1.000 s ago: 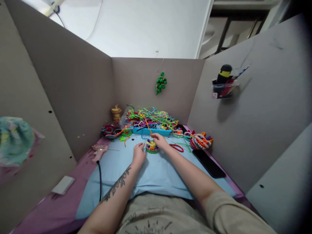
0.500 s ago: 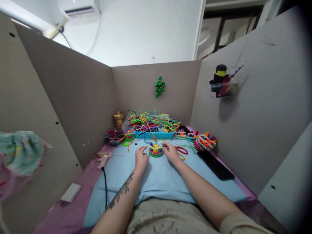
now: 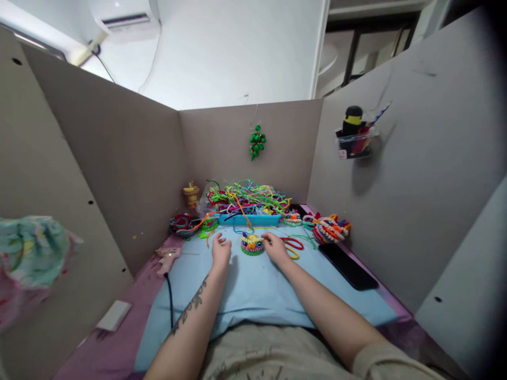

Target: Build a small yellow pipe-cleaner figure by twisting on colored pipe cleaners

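Right hand (image 3: pixel 276 249) lies palm down on the pale blue cloth mat (image 3: pixel 253 290), fingers loosely spread, fingertips touching the right edge of the small round multicoloured woven-cord piece (image 3: pixel 252 244); it grips nothing. Left hand (image 3: pixel 220 249) rests just left of the piece, open and flat, a small gap between it and the piece.

Piece sits on the mat between both hands, near the mat's far edge, unheld.

Risks, as judged:
- Nothing pins the piece. A nudge from either hand could slide it toward the red and yellow cord loops (image 3: pixel 292 246) lying just right of it, and loose ends may tangle.
- Heap of bright plastic cords (image 3: pixel 247 198) spills over the shallow blue tray (image 3: pixel 250 218) right behind. A reach forward could drag strands onto the piece or pull the heap down.
- Cluster of finished striped woven pieces (image 3: pixel 329 228) sits at the right, with a black phone (image 3: pixel 347 265) just beside the right forearm. A sideways sweep of that arm might push the phone toward the counter edge.
- Black cable (image 3: pixel 170 301) runs along the mat's left side near the left forearm; an elbow could snag it.
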Demonstrator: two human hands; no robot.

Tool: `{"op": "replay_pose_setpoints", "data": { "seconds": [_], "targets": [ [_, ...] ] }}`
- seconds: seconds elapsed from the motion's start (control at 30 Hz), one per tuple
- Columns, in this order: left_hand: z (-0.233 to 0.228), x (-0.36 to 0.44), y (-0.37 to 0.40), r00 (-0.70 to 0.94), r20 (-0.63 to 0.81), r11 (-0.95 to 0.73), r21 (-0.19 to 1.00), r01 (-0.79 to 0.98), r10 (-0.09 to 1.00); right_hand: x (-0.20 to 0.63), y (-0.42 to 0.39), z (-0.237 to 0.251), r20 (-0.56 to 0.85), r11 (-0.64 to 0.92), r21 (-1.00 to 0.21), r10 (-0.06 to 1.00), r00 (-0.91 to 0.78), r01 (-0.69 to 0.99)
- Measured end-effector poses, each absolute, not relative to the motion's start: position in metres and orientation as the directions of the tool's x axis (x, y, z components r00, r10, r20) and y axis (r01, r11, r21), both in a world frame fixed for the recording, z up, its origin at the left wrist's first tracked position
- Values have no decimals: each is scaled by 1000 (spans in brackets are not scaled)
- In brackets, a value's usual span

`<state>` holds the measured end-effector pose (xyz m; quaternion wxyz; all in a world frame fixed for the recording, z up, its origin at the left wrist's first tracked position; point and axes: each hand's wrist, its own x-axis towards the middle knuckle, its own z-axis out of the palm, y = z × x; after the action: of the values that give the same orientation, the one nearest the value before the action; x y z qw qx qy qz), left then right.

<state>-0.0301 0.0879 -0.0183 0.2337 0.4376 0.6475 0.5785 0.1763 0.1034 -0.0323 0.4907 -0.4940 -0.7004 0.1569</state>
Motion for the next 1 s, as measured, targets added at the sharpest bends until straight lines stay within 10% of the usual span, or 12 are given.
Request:
{"op": "replay_pose_setpoints", "data": {
  "seconds": [0.23, 0.5, 0.8, 1.0],
  "targets": [
    [33, -88, 158, -416, 226, 225, 574, 787, 881, 178, 105, -34, 560, 498, -684, 827, -54, 534],
    [27, -103, 152, -243, 336, 65, 464, 884, 910, 176, 103, -33, 569, 527, -688, 819, -80, 499],
    [36, -104, 115, -569, 233, -81, 957, 280, 789, 172, 105, -30, 562, 480, -726, 827, 24, 492],
    [-4, -19, 57, -207, 379, -305, 899, 314, 902, 161, 85, -15, 623, 598, -708, 779, -66, 376]
  ]
}}
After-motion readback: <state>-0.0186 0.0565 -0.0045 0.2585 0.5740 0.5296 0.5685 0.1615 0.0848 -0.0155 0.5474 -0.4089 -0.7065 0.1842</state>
